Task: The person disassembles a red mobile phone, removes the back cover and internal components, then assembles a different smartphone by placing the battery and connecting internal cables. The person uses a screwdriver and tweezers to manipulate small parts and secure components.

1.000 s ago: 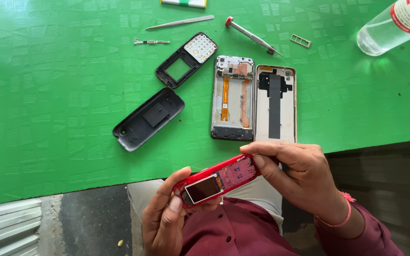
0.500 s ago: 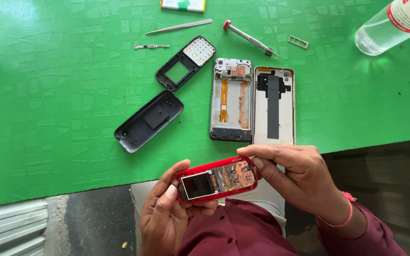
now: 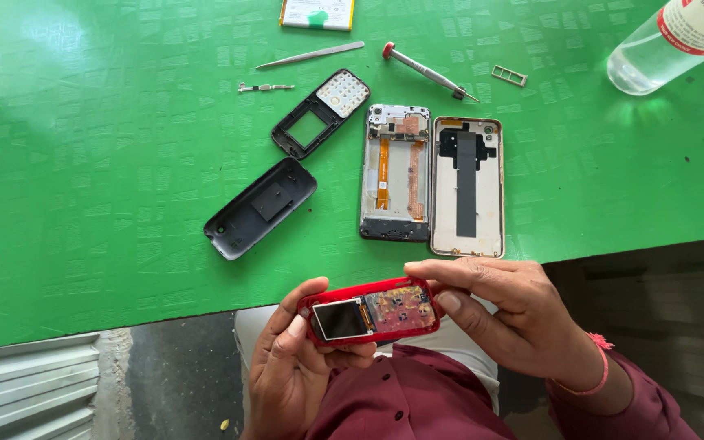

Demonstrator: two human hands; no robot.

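— Below the near edge of the green desk (image 3: 83, 204), what is being held?

— A small red phone (image 3: 368, 312) with its front cover off is held over the lap, between both hands. Its little screen and bare circuit board are turned upward.

— How is it gripped?

— The left hand (image 3: 291, 367) is clamped on the screen end, with the thumb laid on the red frame beside the screen and the fingers curled beneath. The right hand (image 3: 507, 318) is closed on the other end; the phone's far edge is covered by its fingers, and the thumb is pressed against the end of the frame.

— And what is laid out on the desk?

— A dark back cover (image 3: 260, 209) is seen nearest the left hand, lying at a slant. Just beyond it a black front frame (image 3: 319, 114) with a white keypad is placed. Beside these, an opened smartphone body (image 3: 395, 173) with orange ribbon cables is set upright, and just to its right a pale rear shell (image 3: 467, 187) with a black strip. Farther back, tweezers (image 3: 310, 55), a red-capped screwdriver (image 3: 429, 72), a small metal tray frame (image 3: 509, 76) and a thin metal part (image 3: 265, 87) are spread apart. A clear bottle (image 3: 670, 41) is lying at the far right corner, and a flat pack (image 3: 317, 13) is cut off by the top edge.
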